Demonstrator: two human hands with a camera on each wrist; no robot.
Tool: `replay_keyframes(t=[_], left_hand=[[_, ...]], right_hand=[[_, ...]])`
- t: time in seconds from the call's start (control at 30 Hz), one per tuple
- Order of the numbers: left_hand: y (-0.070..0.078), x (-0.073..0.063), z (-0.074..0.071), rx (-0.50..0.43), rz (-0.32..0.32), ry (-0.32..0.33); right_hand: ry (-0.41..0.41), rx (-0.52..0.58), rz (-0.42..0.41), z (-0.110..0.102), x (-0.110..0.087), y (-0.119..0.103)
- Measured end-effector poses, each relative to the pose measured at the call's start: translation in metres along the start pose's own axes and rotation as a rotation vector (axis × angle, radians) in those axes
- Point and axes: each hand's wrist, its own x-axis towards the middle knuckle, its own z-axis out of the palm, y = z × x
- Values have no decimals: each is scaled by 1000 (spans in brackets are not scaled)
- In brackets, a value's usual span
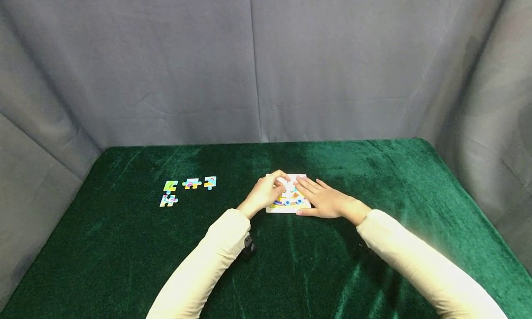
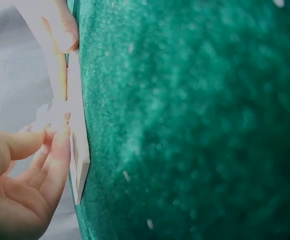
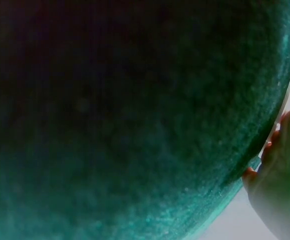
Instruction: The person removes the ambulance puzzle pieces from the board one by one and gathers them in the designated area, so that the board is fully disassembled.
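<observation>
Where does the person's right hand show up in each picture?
Head: the right hand lies right of centre, resting on the puzzle board.
Left wrist: top left, above the left hand, partly cut off.
Right wrist: lower right, cut off by the edge.
Shared landmark: the green cloth, in all three.

The thin puzzle board (image 1: 283, 210), white-rimmed with blue and yellow printing near its lower edge, lies flat on the table (image 1: 199, 236), partly hidden. Four loose, brightly printed pieces (image 1: 192, 183) lie well to its left.
</observation>
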Motion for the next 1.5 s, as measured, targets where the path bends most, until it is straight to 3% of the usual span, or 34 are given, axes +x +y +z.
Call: replay_keyframes(t=[0.53, 1.13, 1.5], left_hand=[[3, 0, -10, 9, 32, 4], [-13, -12, -39, -77, -48, 24], [-24, -22, -53, -79, -64, 33]], right_hand=[[16, 0, -10, -1, 1, 3], [5, 17, 15, -1, 0, 2], [10, 11, 0, 2, 1, 1]])
